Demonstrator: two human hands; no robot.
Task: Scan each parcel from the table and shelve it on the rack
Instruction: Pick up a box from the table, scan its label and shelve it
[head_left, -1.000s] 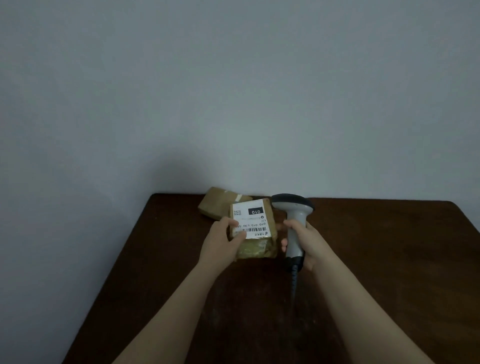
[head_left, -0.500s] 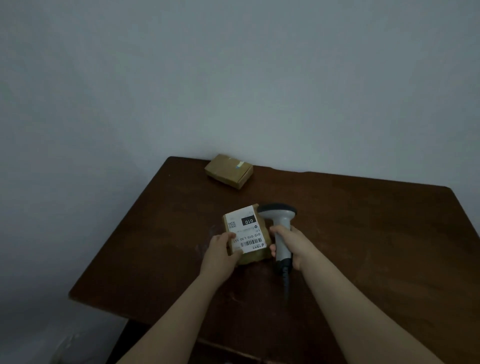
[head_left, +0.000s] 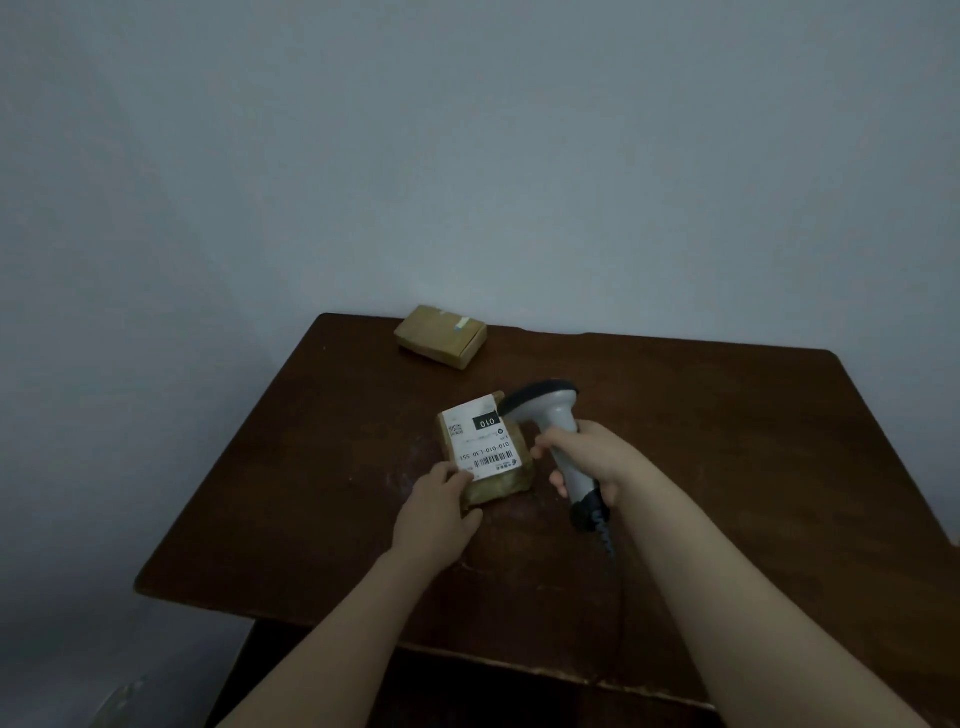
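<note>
Nearest the camera, two bare forearms reach out over the dark wooden table (head_left: 322, 467). The left hand (head_left: 434, 517) grips the near left corner of a small brown parcel (head_left: 498, 480), thumb on top beside the white shipping label (head_left: 480, 441), fingers curled under the edge. The label faces up and reads "010", with a barcode along its near side. The right hand (head_left: 587, 460), just right of the parcel, is wrapped tight around the handle of a grey handheld scanner (head_left: 556, 421); its dark head is tipped toward the label's far right corner and seems to touch or overlap it. A coiled dark cable (head_left: 605, 540) drops from the handle's base, running back along the right forearm.

Beyond both hands and slightly to the left, a second cardboard box (head_left: 440, 336) lies flat near the table's far edge, close to the plain grey wall (head_left: 467, 156), well apart from the held parcel.

Compared with half a second ago, the view has tilted further down: more of the table's near edge shows, and the far box sits lower in the frame. The parcel is angled a little more leftward, and the scanner leans more steeply over it than before. Both grips are unchanged.
</note>
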